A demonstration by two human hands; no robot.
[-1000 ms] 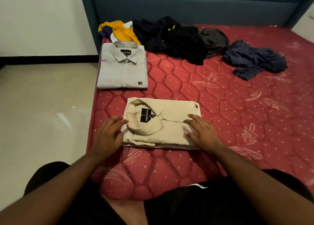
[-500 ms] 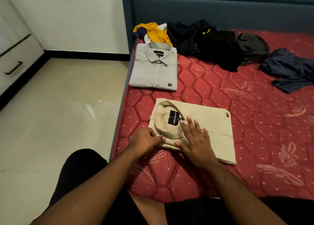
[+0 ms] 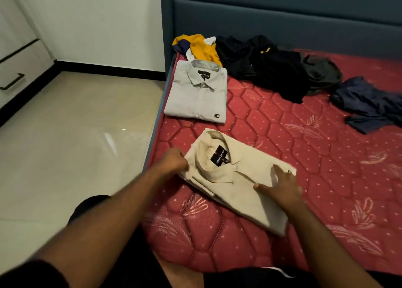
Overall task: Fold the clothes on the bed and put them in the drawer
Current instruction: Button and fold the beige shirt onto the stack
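Left hand (image 3: 175,161) pinching the collar-side edge of the folded beige shirt (image 3: 239,178); right hand (image 3: 280,184) gripping the opposite edge, thumb on top, fingers blurred. Shirt at 6 o'clock on the red mattress (image 3: 326,157), tilted, seemingly being lifted. Folded grey shirt (image 3: 196,94) at 11 o'clock; unfolded dark clothes (image 3: 272,67) and a navy garment (image 3: 367,104) from 12 to 2. Drawer (image 3: 13,76) off at 9 o'clock. Probably folding done for this piece; next, carrying it level toward the drawer or stacking.
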